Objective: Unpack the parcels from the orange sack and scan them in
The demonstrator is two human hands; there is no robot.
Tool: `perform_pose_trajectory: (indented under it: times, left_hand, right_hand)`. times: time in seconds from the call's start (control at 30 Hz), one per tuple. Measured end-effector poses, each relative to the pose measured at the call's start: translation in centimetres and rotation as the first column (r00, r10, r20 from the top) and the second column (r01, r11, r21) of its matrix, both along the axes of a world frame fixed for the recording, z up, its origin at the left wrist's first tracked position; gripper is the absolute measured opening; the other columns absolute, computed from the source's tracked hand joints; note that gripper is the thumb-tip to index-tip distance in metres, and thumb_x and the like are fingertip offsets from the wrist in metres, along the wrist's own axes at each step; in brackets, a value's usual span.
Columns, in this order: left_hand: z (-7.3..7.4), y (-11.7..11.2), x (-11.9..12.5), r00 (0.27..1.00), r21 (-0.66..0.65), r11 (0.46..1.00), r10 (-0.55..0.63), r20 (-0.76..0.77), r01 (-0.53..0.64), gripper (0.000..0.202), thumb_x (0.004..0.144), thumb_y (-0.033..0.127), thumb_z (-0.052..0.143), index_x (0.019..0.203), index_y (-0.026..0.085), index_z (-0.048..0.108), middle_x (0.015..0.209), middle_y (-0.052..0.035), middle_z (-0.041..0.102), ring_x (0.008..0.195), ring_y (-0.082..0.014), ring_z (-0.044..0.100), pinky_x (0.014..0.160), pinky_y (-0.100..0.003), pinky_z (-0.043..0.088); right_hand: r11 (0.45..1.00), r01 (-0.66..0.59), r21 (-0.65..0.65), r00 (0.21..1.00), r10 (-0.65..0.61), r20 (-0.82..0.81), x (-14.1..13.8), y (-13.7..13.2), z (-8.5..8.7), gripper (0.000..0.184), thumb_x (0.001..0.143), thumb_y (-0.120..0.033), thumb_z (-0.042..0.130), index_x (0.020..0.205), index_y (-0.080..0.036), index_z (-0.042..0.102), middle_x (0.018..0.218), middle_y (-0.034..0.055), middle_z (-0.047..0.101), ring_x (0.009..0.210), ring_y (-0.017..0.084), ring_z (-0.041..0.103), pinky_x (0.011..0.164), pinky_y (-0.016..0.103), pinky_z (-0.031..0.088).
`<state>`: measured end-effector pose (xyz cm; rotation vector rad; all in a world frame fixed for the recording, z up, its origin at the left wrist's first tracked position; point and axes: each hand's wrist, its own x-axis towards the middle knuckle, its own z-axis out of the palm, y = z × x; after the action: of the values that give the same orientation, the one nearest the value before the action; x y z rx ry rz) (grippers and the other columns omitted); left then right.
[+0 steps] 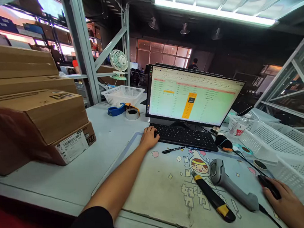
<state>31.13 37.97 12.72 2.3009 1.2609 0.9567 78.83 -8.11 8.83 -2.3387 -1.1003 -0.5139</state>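
My left hand (148,138) rests with curled fingers on the left end of the black keyboard (186,136), which lies under a monitor (192,95) showing a spreadsheet. My right hand (287,205) at the lower right covers a black mouse (269,185), fingers wrapped over it. Between the hands, on a printed desk mat (167,186), lie a grey barcode scanner (231,185), a black and yellow utility knife (214,200) and a black pen (173,149).
Stacked cardboard boxes (37,115) fill the left of the table. White mesh baskets (279,143) crowd the right edge; another basket (123,94), a tape roll (132,113) and a blue tape dispenser (116,110) sit behind. Metal shelving posts (82,46) rise at the back.
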Motion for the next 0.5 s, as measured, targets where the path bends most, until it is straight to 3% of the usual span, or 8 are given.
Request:
perform_pose_trajectory:
  times: [0.17,0.37,0.5]
  left_hand:
    - [0.06,-0.25,-0.06,1.000,-0.011,1.000,-0.002,0.016,0.002,0.028,0.096,0.030,0.063,0.123,0.021,0.069,0.159,-0.0116,0.058,0.152,-0.0358,0.045,0.129,-0.053,0.043]
    - [0.39,-0.47,0.01,1.000,-0.012,1.000,0.006,0.011,-0.006,0.029,0.097,0.028,0.062,0.123,0.019,0.069,0.158,-0.0144,0.058,0.152,-0.0376,0.045,0.127,-0.055,0.044]
    - [0.26,-0.40,0.10,1.000,-0.014,1.000,0.008,0.004,-0.008,0.027,0.097,0.029,0.062,0.123,0.020,0.069,0.160,-0.0128,0.057,0.153,-0.0365,0.044,0.127,-0.054,0.044]
  right_hand:
    - [0.998,0.018,-0.068,1.000,-0.018,0.002,0.84,0.01,0.02,0.066,0.088,-0.070,0.048,0.125,-0.024,0.076,0.131,0.0154,0.075,0.119,0.045,0.073,0.097,0.060,0.062]
    - [0.998,0.002,-0.063,1.000,-0.002,-0.004,0.89,0.15,-0.29,0.073,0.088,-0.073,0.045,0.132,-0.023,0.075,0.135,0.0157,0.074,0.127,0.045,0.071,0.105,0.062,0.059]
    - [0.997,0.009,-0.076,1.000,-0.009,-0.005,1.00,-0.13,-0.50,0.074,0.090,-0.074,0.045,0.134,-0.023,0.074,0.139,0.0160,0.072,0.124,0.046,0.072,0.100,0.063,0.062]
